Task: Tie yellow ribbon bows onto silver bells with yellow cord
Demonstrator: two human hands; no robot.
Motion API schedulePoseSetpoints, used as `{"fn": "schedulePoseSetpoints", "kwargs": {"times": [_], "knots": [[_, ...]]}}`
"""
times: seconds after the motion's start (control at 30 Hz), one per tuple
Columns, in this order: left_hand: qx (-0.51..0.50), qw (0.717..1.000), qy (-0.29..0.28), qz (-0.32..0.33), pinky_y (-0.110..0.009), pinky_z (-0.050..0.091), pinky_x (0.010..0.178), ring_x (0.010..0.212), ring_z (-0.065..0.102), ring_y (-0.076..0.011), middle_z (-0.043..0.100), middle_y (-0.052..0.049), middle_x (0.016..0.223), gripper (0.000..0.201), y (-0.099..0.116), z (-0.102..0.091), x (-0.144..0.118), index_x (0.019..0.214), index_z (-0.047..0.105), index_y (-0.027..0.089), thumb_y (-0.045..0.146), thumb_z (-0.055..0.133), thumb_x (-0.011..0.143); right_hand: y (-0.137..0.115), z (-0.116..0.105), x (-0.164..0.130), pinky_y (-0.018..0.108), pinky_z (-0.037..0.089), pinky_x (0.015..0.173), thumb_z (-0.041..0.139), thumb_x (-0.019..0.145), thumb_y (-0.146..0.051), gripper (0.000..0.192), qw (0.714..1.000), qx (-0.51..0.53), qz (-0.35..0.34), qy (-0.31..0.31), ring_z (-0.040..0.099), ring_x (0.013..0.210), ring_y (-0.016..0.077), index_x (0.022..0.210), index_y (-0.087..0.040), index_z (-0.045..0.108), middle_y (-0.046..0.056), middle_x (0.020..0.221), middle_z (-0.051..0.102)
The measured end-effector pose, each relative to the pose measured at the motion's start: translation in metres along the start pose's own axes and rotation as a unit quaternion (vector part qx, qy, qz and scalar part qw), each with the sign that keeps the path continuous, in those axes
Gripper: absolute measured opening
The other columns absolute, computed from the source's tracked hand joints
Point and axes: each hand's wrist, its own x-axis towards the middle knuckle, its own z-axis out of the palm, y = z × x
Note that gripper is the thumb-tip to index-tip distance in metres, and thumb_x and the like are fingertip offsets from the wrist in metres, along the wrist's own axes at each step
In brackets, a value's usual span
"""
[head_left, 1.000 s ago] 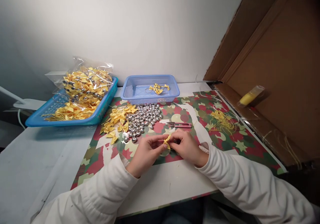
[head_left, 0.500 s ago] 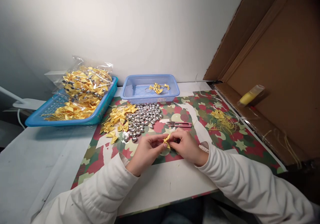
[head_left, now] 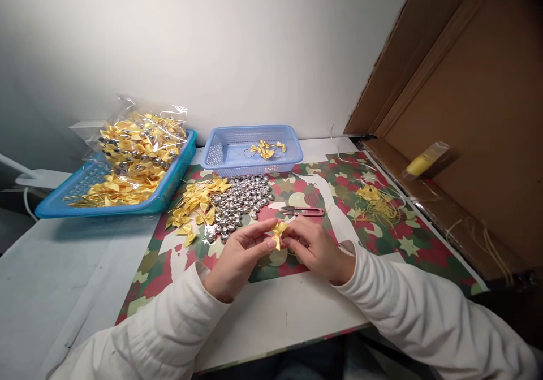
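A small yellow bow sits pinched between my fingers, left hand and right hand both closed on it just above the bench. Just beyond my fingertips lie the silver bells, loose bows and red snips; farther back, the lilac basket.

Both arms wear long white sleeves — soft, slightly puffy fabric — hands bare.
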Motion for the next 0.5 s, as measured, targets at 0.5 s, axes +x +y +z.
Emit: {"fn": "schedulePoseSetpoints", "kwargs": {"times": [0.5], "knots": [[-0.087, 0.995, -0.020, -0.043, -0.020, 0.051, 0.063, 0.067, 0.064, -0.0113, 0.072, -0.002, 0.074, 0.025, 0.005, 0.003, -0.003, 0.078, 0.076, 0.018, 0.019, 0.085, 0.054, -0.012, -0.007, -0.003, 0.028, 0.042, 0.062, 0.050, 0.089, -0.019, 0.012, 0.996, 0.040, -0.079, 0.024, 0.052, 0.061, 0.0133, 0.083, -0.019, 0.061, 0.002, 0.069, 0.064]]}}
